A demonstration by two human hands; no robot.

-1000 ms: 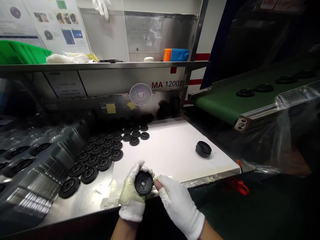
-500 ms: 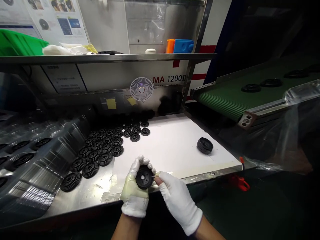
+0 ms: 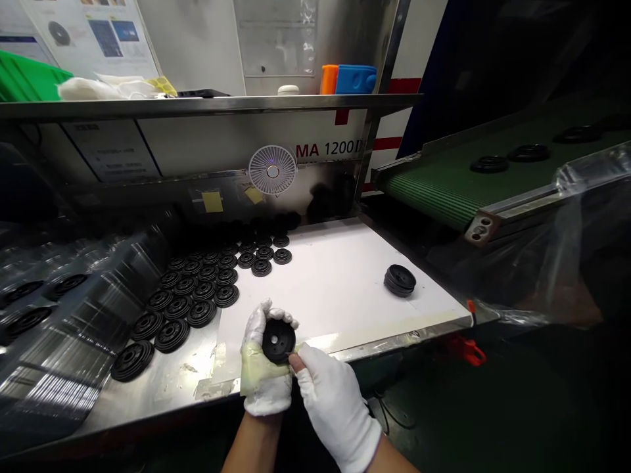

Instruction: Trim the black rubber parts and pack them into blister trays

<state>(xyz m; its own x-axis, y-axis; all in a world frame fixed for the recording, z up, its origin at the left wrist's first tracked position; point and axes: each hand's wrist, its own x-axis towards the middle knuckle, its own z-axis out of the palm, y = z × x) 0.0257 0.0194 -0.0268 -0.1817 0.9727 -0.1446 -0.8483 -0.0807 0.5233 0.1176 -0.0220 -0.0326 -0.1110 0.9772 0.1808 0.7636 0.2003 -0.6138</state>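
Observation:
My left hand (image 3: 265, 374), in a white cotton glove wrapped with yellowish tape, cradles a black ribbed rubber disc (image 3: 279, 341) with its central holes facing up. My right hand (image 3: 334, 408), in a white glove, pinches a thin metal pin (image 3: 287, 357) at the disc's lower edge. The pin is mostly hidden by the fingertips. Both hands are just over the front edge of a stainless steel table (image 3: 162, 378). Rows of several matching black discs (image 3: 187, 305) lie to the left of my hands.
A white sheet (image 3: 335, 289) covers part of the table, with a small stack of black discs (image 3: 399, 280) on it. Behind it, a small fan (image 3: 272, 169) sits under a steel shelf (image 3: 207, 106). Discs ride a green conveyor (image 3: 434, 190) at right.
The view has shifted, so the table and conveyor sit higher and further left. My hands have moved slightly left, still holding the disc and pin at its edge.

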